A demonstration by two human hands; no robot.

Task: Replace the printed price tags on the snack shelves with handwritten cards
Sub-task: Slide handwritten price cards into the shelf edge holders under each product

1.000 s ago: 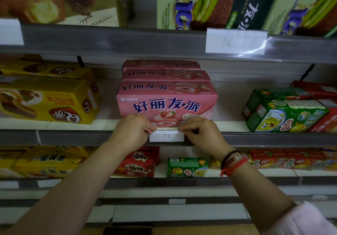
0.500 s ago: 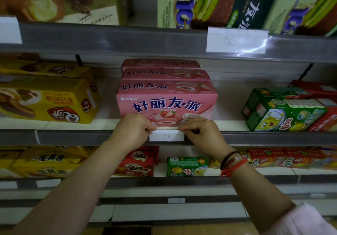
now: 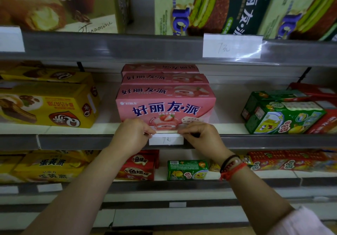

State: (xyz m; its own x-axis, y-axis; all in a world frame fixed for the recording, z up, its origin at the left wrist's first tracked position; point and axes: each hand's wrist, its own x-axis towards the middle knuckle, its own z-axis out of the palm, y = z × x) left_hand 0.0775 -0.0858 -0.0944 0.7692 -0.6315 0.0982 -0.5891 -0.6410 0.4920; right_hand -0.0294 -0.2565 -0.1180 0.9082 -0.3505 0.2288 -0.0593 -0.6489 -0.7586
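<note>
On the grey shelf rail (image 3: 255, 140) we pinch a white paper card (image 3: 166, 139) with left hand (image 3: 132, 134) and right hand (image 3: 202, 137), fingers curled, below a glossy pink box (image 3: 164, 105).

We see a dim, soft picture with muted colour. Glare streaks the clear sleeve over the upper price card (image 3: 232, 46). Shadow darkens the lower shelves and the corners. Wide-angle distortion bends the shelf rail (image 3: 109, 46), and the boxes at the edges blur.
</note>
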